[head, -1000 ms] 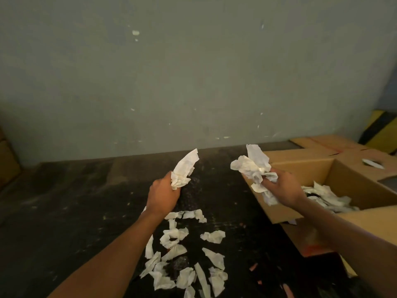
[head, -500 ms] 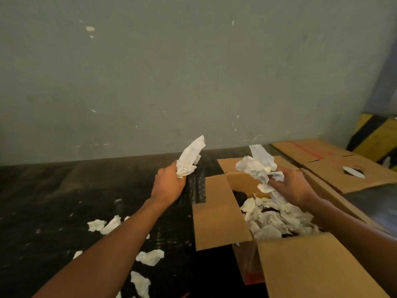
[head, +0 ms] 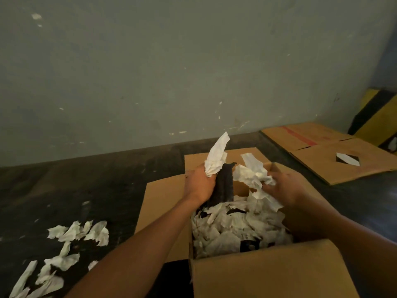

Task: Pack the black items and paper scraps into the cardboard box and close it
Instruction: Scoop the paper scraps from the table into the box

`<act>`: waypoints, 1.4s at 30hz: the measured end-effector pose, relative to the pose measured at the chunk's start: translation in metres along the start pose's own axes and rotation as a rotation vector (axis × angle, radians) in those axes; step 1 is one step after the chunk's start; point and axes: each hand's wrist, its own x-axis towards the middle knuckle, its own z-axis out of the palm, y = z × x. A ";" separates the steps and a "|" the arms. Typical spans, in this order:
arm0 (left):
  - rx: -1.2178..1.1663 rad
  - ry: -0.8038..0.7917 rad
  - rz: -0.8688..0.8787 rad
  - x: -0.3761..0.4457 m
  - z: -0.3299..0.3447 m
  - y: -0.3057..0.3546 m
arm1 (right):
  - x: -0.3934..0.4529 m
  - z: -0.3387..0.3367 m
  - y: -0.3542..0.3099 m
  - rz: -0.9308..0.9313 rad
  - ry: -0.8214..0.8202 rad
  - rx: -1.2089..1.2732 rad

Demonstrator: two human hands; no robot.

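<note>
My left hand [head: 199, 186] clenches a paper scrap [head: 217, 157] and my right hand [head: 285, 186] a crumpled wad [head: 250, 174], both over the open cardboard box [head: 268, 274]; light, soft stuff, best bunched whole; more scraps [head: 79, 231] wait on the floor.

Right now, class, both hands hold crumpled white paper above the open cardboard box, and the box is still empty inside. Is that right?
Not quite. The left hand and right hand do hold crumpled white paper above the open cardboard box, but the box is not empty: the head view shows paper scraps already piled inside it.
</note>
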 end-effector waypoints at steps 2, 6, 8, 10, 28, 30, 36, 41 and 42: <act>-0.005 -0.065 -0.061 -0.002 0.022 -0.008 | 0.008 0.008 0.011 0.008 -0.076 0.074; -0.002 -0.430 -0.164 -0.010 0.045 -0.016 | 0.024 0.021 0.031 -0.038 -0.279 0.081; 0.085 -0.658 -0.139 -0.012 0.047 -0.020 | 0.027 0.016 0.031 -0.039 -0.366 0.113; 0.212 -0.819 -0.112 -0.009 0.050 -0.031 | 0.029 0.007 0.030 0.001 -0.504 0.158; 0.694 -0.966 -0.236 -0.032 0.112 -0.073 | 0.051 0.146 0.033 -0.088 -0.719 -0.289; 0.697 -0.965 -0.248 -0.035 0.117 -0.077 | 0.048 0.154 0.033 -0.111 -0.720 -0.310; 0.708 -0.949 -0.263 -0.036 0.129 -0.086 | 0.047 0.159 0.033 -0.151 -0.757 -0.327; 0.730 -0.954 -0.261 -0.040 0.132 -0.091 | 0.044 0.166 0.033 -0.161 -0.726 -0.322; 0.736 -0.957 -0.265 -0.040 0.132 -0.089 | 0.043 0.163 0.030 -0.155 -0.720 -0.344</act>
